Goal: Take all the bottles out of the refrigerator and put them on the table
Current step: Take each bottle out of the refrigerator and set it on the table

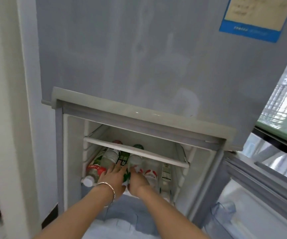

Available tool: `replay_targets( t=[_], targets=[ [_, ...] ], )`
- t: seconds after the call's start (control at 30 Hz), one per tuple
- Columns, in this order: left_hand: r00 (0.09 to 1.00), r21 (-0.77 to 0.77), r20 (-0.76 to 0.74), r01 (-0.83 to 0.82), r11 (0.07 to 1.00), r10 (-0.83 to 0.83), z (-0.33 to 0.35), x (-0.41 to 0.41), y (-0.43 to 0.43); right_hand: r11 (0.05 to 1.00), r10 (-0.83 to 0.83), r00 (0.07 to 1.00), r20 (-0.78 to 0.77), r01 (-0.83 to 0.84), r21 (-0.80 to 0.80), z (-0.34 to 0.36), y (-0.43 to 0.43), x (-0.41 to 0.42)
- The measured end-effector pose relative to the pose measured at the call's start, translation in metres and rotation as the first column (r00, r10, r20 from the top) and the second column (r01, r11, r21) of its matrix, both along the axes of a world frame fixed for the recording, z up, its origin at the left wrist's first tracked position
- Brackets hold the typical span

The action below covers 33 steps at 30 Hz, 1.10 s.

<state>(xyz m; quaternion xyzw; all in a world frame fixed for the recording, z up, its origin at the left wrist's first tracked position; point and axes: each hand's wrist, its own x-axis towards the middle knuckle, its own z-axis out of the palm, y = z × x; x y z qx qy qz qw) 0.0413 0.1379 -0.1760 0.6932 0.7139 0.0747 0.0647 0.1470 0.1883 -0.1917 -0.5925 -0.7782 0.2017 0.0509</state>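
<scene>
Up on the top door: a blue and tan sticker (258,16) sits at the far right; its writing is too blurry to read.
Fridge: the lower part of the refrigerator (156,66) is open, with its door (268,195) swung out to the right.
Shelf: a white shelf bar (135,153) runs across, and the bottles lie on their sides under it.
Bottles: a red-label bottle (94,170) with a white cap lies at the left, a clear bottle (109,156) next, then a green bottle (124,160), a green-cap bottle (135,156), a red-and-white bottle (151,174), and a pale bottle (166,171) at the right.
Labels: none of the words can be read.
Left hand (112,178): the fingers are spread apart and lie flat on the clear bottle and the green bottle; a silver bracelet (110,191) is on the wrist.
Right hand (137,182): it touches the near end of the green-cap bottle; I cannot tell if the fingers are closed on it.
</scene>
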Motion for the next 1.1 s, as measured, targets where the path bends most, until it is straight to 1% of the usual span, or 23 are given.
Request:
replay_targets(
  t=[0.07, 0.13, 0.17, 0.2, 0.23, 0.27, 0.33, 0.4, 0.47, 0.57, 0.6, 0.67, 0.73, 0.8, 0.87, 0.9, 0.93, 1.03, 1.07, 1.1],
  targets=[
    [1.000, 0.008, 0.023, 0.005, 1.000, -0.005, 0.000, 0.003, -0.001, 0.999, 0.043, 0.999, -0.002, -0.043, 0.025, 0.002, -0.002, 0.002],
    [0.999, 0.010, 0.027, 0.023, 1.000, -0.024, 0.002, 0.005, -0.004, 0.991, 0.088, 0.995, 0.050, -0.093, 0.101, 0.004, -0.012, 0.002],
    [0.999, 0.006, 0.027, 0.032, 0.999, -0.032, 0.003, 0.005, -0.006, 0.987, 0.064, 0.997, 0.051, -0.070, 0.141, 0.002, -0.016, 0.002],
    [0.999, 0.002, 0.028, 0.038, 0.999, -0.038, 0.004, 0.004, -0.007, 0.981, -0.005, 1.000, 0.013, 0.002, 0.192, -0.002, -0.018, 0.002],
    [0.999, -0.004, 0.033, 0.040, 0.999, -0.040, 0.005, 0.003, -0.010, 0.962, -0.051, 0.998, 0.026, 0.042, 0.270, 0.000, -0.023, 0.001],
    [0.999, -0.004, 0.036, 0.037, 0.999, -0.037, 0.007, 0.001, -0.010, 0.938, -0.101, 0.995, -0.004, 0.097, 0.333, 0.003, -0.027, 0.003],
    [0.998, 0.009, 0.060, 0.033, 0.999, -0.033, 0.014, 0.000, -0.013, 0.870, -0.147, 0.989, 0.030, 0.114, 0.480, 0.019, -0.037, 0.010],
    [0.993, 0.038, 0.107, 0.042, 0.998, -0.046, 0.024, 0.004, -0.016, 0.809, -0.158, 0.985, 0.063, 0.093, 0.580, 0.040, -0.050, 0.023],
    [0.985, 0.061, 0.154, 0.072, 0.996, -0.081, 0.035, 0.010, -0.022, 0.798, -0.116, 0.989, 0.092, 0.037, 0.601, 0.055, -0.067, 0.035],
    [0.958, 0.055, 0.248, 0.134, 0.989, -0.143, 0.050, 0.024, -0.035, 0.790, 0.004, 0.992, 0.128, -0.082, 0.608, 0.080, -0.101, 0.050],
    [0.949, 0.063, 0.268, 0.152, 0.986, -0.163, 0.055, 0.028, -0.041, 0.782, 0.034, 0.992, 0.124, -0.104, 0.615, 0.090, -0.110, 0.054],
    [0.913, 0.107, 0.346, 0.192, 0.976, -0.217, 0.072, 0.041, -0.057, 0.775, 0.054, 0.996, 0.076, -0.090, 0.625, 0.120, -0.131, 0.067],
    [0.864, 0.151, 0.456, 0.162, 0.975, -0.214, 0.088, 0.049, -0.067, 0.801, 0.092, 0.993, 0.076, -0.119, 0.587, 0.145, -0.140, 0.075],
    [0.819, 0.190, 0.520, 0.166, 0.968, -0.243, 0.109, 0.059, -0.084, 0.830, 0.073, 0.996, 0.060, -0.094, 0.550, 0.173, -0.161, 0.089],
    [0.799, 0.214, 0.538, 0.178, 0.960, -0.268, 0.131, 0.064, -0.099, 0.859, 0.038, 0.995, -0.091, 0.015, 0.512, 0.196, -0.181, 0.097],
    [0.788, 0.230, 0.551, 0.173, 0.958, -0.275, 0.144, 0.068, -0.107, 0.872, 0.012, 0.984, -0.179, 0.077, 0.484, 0.205, -0.191, 0.102],
    [0.772, 0.251, 0.572, 0.156, 0.955, -0.276, 0.160, 0.069, -0.117, 0.889, -0.003, 0.972, -0.235, 0.110, 0.444, 0.211, -0.199, 0.106],
    [0.717, 0.337, 0.619, 0.126, 0.933, -0.320, 0.205, 0.076, -0.142, 0.966, -0.080, 0.952, -0.294, 0.147, 0.212, 0.217, -0.215, 0.115],
    [0.707, 0.362, 0.621, 0.125, 0.924, -0.338, 0.219, 0.079, -0.150, 0.978, -0.098, 0.938, -0.333, 0.152, 0.141, 0.216, -0.217, 0.117],
    [0.700, 0.388, 0.615, 0.132, 0.912, -0.363, 0.232, 0.084, -0.156, 0.977, -0.120, 0.911, -0.394, 0.178, 0.115, 0.216, -0.218, 0.120]
  ],
)
